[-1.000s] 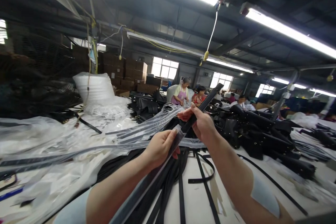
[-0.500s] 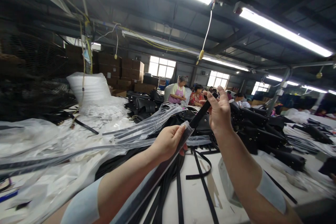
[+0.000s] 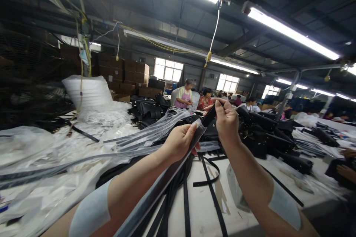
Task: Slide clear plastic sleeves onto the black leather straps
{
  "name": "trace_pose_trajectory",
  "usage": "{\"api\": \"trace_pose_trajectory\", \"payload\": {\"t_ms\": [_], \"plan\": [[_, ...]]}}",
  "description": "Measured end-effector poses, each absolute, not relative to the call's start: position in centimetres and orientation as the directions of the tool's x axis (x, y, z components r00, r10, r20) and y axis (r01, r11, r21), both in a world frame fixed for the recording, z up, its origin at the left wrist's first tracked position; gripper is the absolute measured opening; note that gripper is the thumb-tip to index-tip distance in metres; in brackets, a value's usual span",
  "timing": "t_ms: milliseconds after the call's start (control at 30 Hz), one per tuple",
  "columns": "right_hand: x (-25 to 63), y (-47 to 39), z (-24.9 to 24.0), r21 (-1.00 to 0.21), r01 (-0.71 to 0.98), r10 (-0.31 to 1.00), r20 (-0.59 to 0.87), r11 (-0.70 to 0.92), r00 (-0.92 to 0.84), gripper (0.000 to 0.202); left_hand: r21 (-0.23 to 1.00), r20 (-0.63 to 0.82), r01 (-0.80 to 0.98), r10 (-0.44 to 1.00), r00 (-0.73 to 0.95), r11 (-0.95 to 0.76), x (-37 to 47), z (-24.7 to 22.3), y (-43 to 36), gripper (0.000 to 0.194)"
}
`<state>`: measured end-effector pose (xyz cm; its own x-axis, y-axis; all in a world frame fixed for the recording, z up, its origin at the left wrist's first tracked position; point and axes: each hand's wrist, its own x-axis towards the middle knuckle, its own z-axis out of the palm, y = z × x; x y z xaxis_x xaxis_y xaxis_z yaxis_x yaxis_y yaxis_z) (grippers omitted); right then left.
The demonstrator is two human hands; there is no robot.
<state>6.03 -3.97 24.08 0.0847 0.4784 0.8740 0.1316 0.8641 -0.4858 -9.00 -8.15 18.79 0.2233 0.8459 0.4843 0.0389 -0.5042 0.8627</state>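
Note:
My left hand (image 3: 182, 140) grips the mouth of a long clear plastic sleeve (image 3: 164, 179) between thumb and fingers. A black strap (image 3: 209, 117) sticks out of the sleeve's upper end, and the sleeve runs down toward the bottom of the view. Fingers of my right hand (image 3: 226, 118) are closed on the strap's upper end, just above the sleeve's mouth. Beneath my hands, several loose black straps (image 3: 187, 200) hang over the white table (image 3: 204, 213). One of them curls beside the others.
Sleeved straps (image 3: 150, 129) and crumpled white plastic (image 3: 52, 159) lie to the left. Black bags (image 3: 260, 126) are piled at the right and behind. A grey box-like object (image 3: 236, 187) stands by my right forearm. Two people sit across the table; another person's hands show far right.
My right hand's fingers, spread before, have closed on the strap's end and moved slightly down and left. The whole view has shifted a little.

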Motion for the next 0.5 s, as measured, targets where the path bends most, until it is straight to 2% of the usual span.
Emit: {"api": "trace_pose_trajectory", "payload": {"t_ms": [233, 300, 400, 433, 500], "plan": [[3.9, -5.8, 21.0, -0.515, 0.229, 0.535, 0.845, 0.826, -0.030, 0.030, 0.842, 0.522, 0.043, 0.833, 0.183, -0.538, -9.4, 19.2, -8.3, 0.048], [4.0, -5.4, 20.7, -0.591, 0.102, 0.597, 0.801, 0.801, -0.043, 0.034, 0.845, 0.520, 0.044, 0.838, 0.167, -0.533, -10.0, 18.9, -8.2, 0.047], [4.3, -4.7, 19.2, -0.715, -0.177, 0.718, 0.694, 0.677, -0.058, 0.037, 0.841, 0.538, -0.011, 0.834, 0.121, -0.541, -10.8, 18.8, -8.1, 0.048], [4.1, -4.6, 18.2, -0.755, -0.220, 0.753, 0.649, 0.618, -0.109, 0.035, 0.839, 0.544, -0.043, 0.832, 0.109, -0.542, -11.0, 18.8, -8.1, 0.048], [3.1, -5.2, 15.2, -0.867, -0.173, 0.777, 0.495, 0.467, -0.388, 0.034, 0.839, 0.544, -0.108, 0.832, 0.110, -0.534, -11.1, 19.0, -8.3, 0.048]]}}
